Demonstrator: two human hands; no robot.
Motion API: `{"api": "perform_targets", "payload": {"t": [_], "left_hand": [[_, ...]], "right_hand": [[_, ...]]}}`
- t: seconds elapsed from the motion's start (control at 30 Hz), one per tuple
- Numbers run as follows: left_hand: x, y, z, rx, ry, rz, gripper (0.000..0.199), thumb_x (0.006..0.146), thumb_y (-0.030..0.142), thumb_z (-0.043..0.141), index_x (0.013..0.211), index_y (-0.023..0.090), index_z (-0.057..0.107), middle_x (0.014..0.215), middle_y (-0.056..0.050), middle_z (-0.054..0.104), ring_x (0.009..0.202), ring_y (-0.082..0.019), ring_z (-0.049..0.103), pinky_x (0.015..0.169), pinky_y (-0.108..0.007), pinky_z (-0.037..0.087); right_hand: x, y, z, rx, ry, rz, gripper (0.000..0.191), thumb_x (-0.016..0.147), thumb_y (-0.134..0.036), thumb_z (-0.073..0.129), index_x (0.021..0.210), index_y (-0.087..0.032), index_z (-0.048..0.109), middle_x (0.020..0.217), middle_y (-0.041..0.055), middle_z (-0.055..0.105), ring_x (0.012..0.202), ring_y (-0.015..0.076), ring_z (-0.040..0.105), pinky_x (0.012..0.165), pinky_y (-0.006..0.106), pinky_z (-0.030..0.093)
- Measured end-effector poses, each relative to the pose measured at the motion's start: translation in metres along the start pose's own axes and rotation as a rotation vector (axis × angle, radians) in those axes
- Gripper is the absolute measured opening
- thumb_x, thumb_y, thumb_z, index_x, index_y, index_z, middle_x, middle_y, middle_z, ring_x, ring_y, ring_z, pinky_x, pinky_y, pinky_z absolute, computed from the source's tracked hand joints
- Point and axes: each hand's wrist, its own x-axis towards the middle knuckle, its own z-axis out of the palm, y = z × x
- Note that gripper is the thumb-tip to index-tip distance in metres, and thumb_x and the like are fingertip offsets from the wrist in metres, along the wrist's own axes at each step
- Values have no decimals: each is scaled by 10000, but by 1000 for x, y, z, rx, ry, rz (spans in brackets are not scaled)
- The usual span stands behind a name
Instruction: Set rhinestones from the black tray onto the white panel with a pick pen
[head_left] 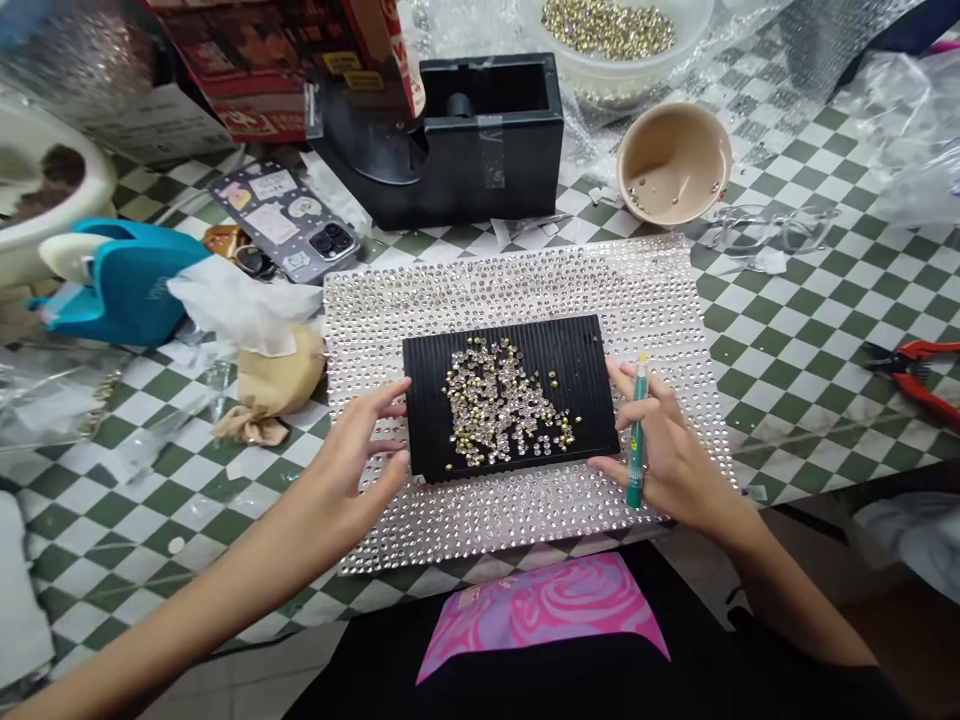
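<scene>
Black ridged tray (427,410) over the studded sheet (517,530)
Your left hand (352,445) clasps its nine-o'clock end; your right hand (667,455), its three-o'clock end plus a green pen (636,450). Rhinestones (495,400) cover its middle.

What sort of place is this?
Probably a small craft workspace, home or workshop unclear: loose rhinestones on a ridged black tray, a stone-studded sheet, red-handled cutters.
</scene>
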Motion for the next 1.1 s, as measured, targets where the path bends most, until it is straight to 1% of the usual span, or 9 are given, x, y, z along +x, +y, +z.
{"api": "perform_targets", "payload": {"t": [0.13, 0.2, 0.3, 0.47, 0.6, 0.77, 0.87, 0.97, 1.1], "left_hand": [[-9, -1, 2, -116, 3, -10, 688, 1080, 615, 528, 1713, 491, 288, 1790, -44, 408, 1612, -346, 514, 1191, -490, 684], [-12, 2, -1, -165, -14, -22, 715, 1086, 604, 535, 1728, 522, 232, 1822, -15, 374, 1676, -345, 442, 1211, -485, 671], [-13, 9, -5, -240, -24, -67, 782, 1066, 600, 598, 1738, 532, 203, 1817, 13, 398, 1709, -351, 389, 1242, -503, 645], [-4, 18, -4, -304, -6, -70, 812, 1005, 640, 693, 1706, 561, 291, 1765, 62, 486, 1678, -343, 446, 1196, -444, 669], [9, 28, 1, -311, -52, -55, 789, 991, 666, 697, 1683, 590, 325, 1751, 83, 500, 1652, -356, 485, 1216, -488, 647], [29, 50, 7, -306, -129, -12, 790, 1008, 629, 656, 1713, 526, 314, 1773, 40, 472, 1676, -392, 440, 1232, -542, 640], [36, 61, 15, -325, -153, 17, 748, 1021, 555, 622, 1713, 501, 342, 1770, 22, 478, 1681, -391, 433, 1217, -548, 656], [35, 70, 22, -347, -106, 19, 643, 1052, 461, 569, 1674, 509, 415, 1740, 27, 519, 1649, -361, 485, 1202, -530, 676], [33, 75, 13, -211, -82, 15, 584, 1084, 457, 523, 1658, 509, 427, 1696, 15, 562, 1559, -335, 578, 1194, -525, 676]], "right_hand": [[-1, 2, 1, 75, 9, 16, 263, 1057, -300, 695, 1106, -255, 440, 1665, 292, 532, 1683, 388, 420, 1223, 588, 625], [-2, 4, 0, 105, 10, 6, 248, 1055, -282, 687, 1118, -254, 449, 1617, 283, 570, 1681, 390, 420, 1206, 587, 638], [-4, 7, -1, 135, 19, 2, 254, 1044, -278, 693, 1114, -257, 450, 1605, 275, 571, 1691, 392, 400, 1196, 594, 645], [-10, 10, -5, 169, 54, 42, 258, 1028, -235, 694, 1103, -262, 449, 1661, 257, 530, 1710, 372, 371, 1248, 608, 601], [-18, 14, -10, 205, 96, 100, 273, 1016, -254, 723, 1102, -263, 464, 1707, 231, 482, 1700, 364, 393, 1329, 658, 501], [-27, 29, -23, 279, 141, 193, 338, 981, -285, 793, 1104, -269, 479, 1729, 193, 469, 1718, 350, 359, 1419, 674, 340], [-29, 38, -27, 276, 164, 220, 347, 975, -304, 799, 1078, -273, 469, 1714, 181, 499, 1690, 356, 413, 1404, 696, 358], [-29, 42, -31, 208, 140, 249, 313, 993, -298, 767, 1076, -274, 466, 1704, 172, 519, 1670, 370, 440, 1367, 714, 411], [-26, 45, -46, 138, 78, 246, 255, 1007, -317, 746, 1098, -280, 511, 1706, 132, 548, 1678, 373, 416, 1338, 707, 443]]}}
